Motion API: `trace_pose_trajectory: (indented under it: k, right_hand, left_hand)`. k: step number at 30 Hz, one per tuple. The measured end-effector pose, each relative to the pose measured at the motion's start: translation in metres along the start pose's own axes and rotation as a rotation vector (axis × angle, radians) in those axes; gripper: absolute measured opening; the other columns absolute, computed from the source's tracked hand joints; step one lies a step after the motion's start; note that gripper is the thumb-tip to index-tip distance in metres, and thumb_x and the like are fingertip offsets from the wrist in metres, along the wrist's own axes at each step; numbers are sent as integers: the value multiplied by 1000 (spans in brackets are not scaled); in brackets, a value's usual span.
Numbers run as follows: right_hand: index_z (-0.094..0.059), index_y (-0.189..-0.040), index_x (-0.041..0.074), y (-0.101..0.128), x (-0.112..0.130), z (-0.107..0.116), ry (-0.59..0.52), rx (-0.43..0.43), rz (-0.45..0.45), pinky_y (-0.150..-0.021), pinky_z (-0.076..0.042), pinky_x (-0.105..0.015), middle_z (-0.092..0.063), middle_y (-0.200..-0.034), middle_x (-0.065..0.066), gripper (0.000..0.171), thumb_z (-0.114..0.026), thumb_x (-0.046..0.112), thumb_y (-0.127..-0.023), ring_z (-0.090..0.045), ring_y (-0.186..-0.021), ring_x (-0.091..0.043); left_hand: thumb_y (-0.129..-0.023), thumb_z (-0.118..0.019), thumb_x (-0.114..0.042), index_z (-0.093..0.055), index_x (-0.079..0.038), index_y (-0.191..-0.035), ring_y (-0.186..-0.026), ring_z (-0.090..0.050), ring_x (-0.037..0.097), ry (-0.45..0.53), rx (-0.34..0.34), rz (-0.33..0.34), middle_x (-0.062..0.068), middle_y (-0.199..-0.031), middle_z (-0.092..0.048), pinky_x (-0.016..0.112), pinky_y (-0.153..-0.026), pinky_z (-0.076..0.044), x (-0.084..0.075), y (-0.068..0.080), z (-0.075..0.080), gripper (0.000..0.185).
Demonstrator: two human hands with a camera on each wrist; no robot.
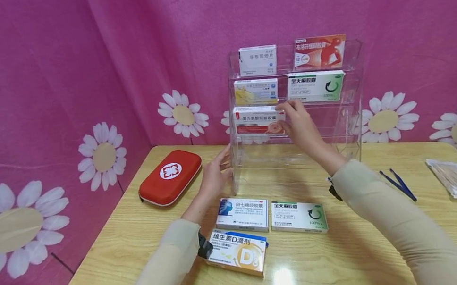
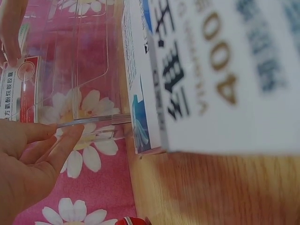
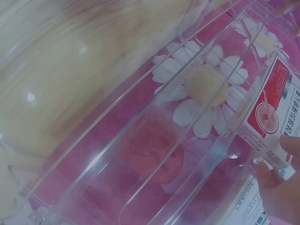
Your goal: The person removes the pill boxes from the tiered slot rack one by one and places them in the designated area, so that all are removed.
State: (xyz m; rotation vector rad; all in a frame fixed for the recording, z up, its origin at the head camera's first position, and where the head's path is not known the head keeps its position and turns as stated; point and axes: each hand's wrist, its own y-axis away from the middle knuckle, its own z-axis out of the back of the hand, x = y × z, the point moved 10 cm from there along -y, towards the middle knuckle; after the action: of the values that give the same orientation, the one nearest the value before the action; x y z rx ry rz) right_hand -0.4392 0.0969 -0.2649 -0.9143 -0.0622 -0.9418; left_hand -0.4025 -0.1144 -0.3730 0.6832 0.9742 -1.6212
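A clear acrylic tiered rack stands at the back of the wooden table. My right hand pinches the right end of a red and white medicine box on the rack's third shelf. The same box shows in the right wrist view with fingertips at its corner. My left hand rests straight fingers against the rack's left side wall; the left wrist view shows those fingers on the clear edge. Several other boxes sit on the two upper shelves.
In front of the rack lie a blue and white box, a green and white box and a vitamin D3 box. A red first-aid pouch lies left. Blue tweezers and a cotton swab pack lie right.
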Motion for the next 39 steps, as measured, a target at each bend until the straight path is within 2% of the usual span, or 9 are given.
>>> trace_pose_trajectory:
  k: [4, 8, 14, 22, 25, 30, 34, 39]
  right_hand:
    - [-58, -115, -2, 0, 3, 3, 1, -43, 29, -78, -55, -47, -51, -116, -26, 26, -61, -7, -90, -56, -88, -34]
    - [-60, -109, -3, 1, 4, 9, -13, -91, 50, -74, -55, -44, -52, -109, -24, 20, -60, -7, -89, -55, -82, -32]
    - [-62, -105, -3, 6, 0, 22, -28, -167, 61, -77, -58, -44, -53, -106, -23, 16, -62, -7, -89, -57, -86, -32]
    - [-65, -103, -4, 17, 4, 54, -59, -329, 97, -82, -57, -41, -56, -106, -24, 16, -67, -3, -88, -61, -89, -34]
    - [-66, -102, -4, 23, 4, 65, -48, -374, 85, -84, -57, -29, -57, -106, -23, 16, -69, -1, -87, -64, -89, -33]
    - [-67, -103, -4, 40, -1, 76, -58, -394, 60, -86, -43, -5, -58, -106, -24, 18, -71, 0, -85, -64, -89, -32]
    - [-68, -103, -5, 58, -5, 81, -89, -377, 48, -85, -41, 3, -58, -105, -24, 19, -71, -4, -84, -60, -90, -17]
    - [-68, -103, -7, 82, -3, 86, -128, -329, 54, -83, -46, 3, -58, -105, -25, 20, -71, -6, -83, -53, -94, 6]
  left_hand:
    - [-90, -61, 8, -39, -18, -151, -119, -64, 35, 9, 6, 11, 18, -140, -57, 43, -93, -57, 0, 0, -1, 70]
    - [-90, -61, 8, -39, -17, -151, -119, -64, 35, 7, 13, 8, 18, -140, -57, 42, -93, -58, 0, 0, -3, 69]
    - [-90, -61, 9, -39, -18, -151, -118, -64, 35, 7, 14, 12, 18, -140, -57, 42, -92, -58, 1, 0, -3, 70]
    - [-90, -61, 9, -40, -17, -150, -119, -64, 36, 5, 15, 18, 19, -139, -57, 43, -92, -58, -1, 1, -1, 70]
    - [-90, -61, 9, -40, -17, -151, -119, -64, 36, 0, 16, 12, 19, -139, -57, 43, -92, -58, -2, 0, 0, 70]
    - [-90, -61, 8, -40, -18, -151, -119, -64, 35, -7, 12, 14, 19, -140, -57, 43, -92, -58, -1, 1, 1, 69]
    - [-90, -61, 7, -40, -19, -150, -119, -64, 35, -9, 14, 19, 19, -140, -57, 43, -92, -58, -1, 1, 1, 69]
    - [-90, -61, 8, -40, -18, -151, -119, -64, 36, -8, 17, 20, 19, -139, -58, 44, -92, -58, -2, 1, 2, 69]
